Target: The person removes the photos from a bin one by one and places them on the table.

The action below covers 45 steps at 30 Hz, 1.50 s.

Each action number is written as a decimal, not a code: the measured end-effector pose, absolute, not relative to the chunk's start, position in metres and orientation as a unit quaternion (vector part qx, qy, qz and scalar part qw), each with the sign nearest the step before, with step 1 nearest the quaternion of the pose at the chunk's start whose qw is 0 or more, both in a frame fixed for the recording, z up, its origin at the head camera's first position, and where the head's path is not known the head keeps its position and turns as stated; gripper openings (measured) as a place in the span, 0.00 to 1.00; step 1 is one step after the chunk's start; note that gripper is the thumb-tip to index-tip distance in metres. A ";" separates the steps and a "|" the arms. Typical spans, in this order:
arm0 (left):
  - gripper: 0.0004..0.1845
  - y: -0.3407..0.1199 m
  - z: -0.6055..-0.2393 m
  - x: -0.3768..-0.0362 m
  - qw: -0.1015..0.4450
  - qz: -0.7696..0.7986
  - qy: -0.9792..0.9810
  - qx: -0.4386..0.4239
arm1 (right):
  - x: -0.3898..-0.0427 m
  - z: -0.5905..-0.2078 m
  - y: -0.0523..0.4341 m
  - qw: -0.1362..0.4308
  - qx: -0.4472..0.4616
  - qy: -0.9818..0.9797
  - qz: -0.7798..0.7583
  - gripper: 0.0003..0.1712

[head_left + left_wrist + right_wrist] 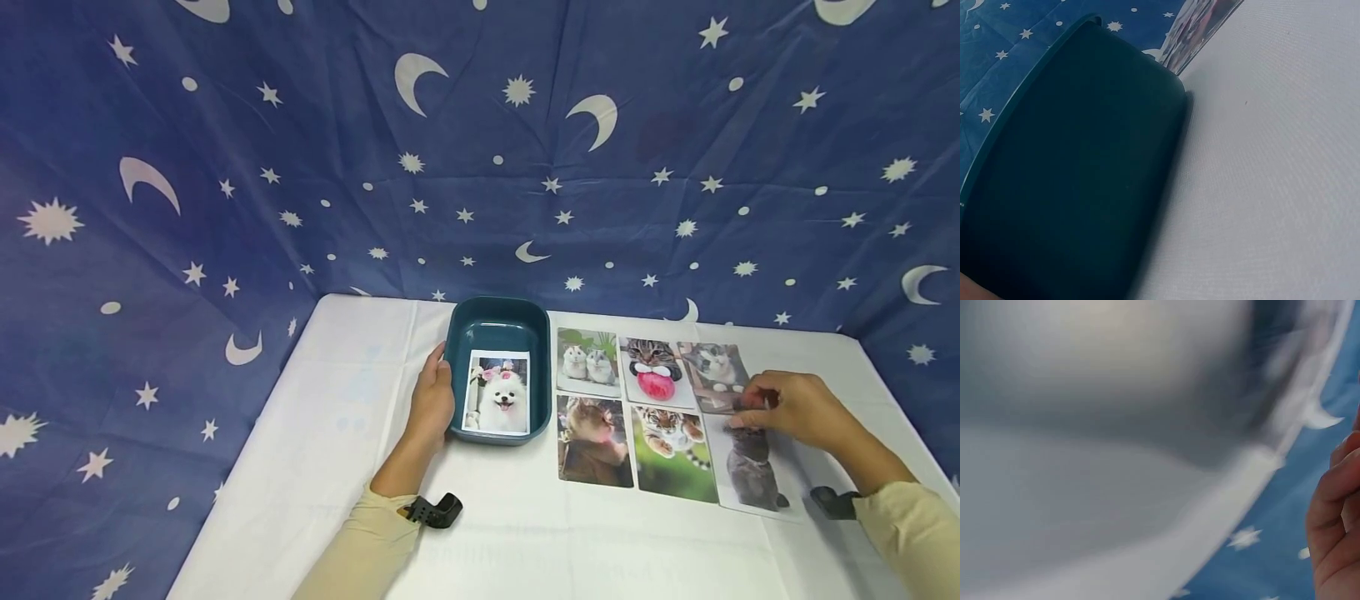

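In the head view a dark teal container (536,333) stands on the white table, with a card of a fluffy white dog (501,400) inside. My left hand (432,400) grips its left side, thumb at the rim; the left wrist view shows the container's outer wall (1085,169) up close. My right hand (798,408) pinches the top edge of a grey cat card (753,475) at the right end of the card layout. The right wrist view shows a large blurred pale surface, with the curled fingers of that hand at the right edge.
To the right of the container lie picture cards in two rows: hamsters (588,362), a cat with a pink ball (654,375), a grey-white cat (708,371), a brown animal (595,442) and a tiger cub (675,454). A blue star-and-moon cloth (480,150) hangs behind the table.
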State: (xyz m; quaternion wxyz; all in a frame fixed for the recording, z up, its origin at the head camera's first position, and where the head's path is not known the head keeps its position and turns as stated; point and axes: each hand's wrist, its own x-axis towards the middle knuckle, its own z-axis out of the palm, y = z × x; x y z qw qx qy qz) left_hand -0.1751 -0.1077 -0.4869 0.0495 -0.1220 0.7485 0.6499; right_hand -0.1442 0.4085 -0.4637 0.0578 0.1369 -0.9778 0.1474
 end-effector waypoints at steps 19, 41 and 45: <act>0.27 -0.107 -0.487 -0.175 0.052 0.656 0.744 -0.120 | -0.266 -0.370 0.174 -0.226 0.305 -0.853 0.358 0.17; 0.27 -0.109 -0.486 -0.175 0.055 0.665 0.738 -0.100 | -0.304 -0.421 0.056 -0.361 0.154 -0.859 0.330 0.23; 0.27 -0.109 -0.486 -0.175 0.055 0.662 0.740 -0.103 | -0.304 -0.429 0.055 -0.354 0.131 -0.872 0.312 0.23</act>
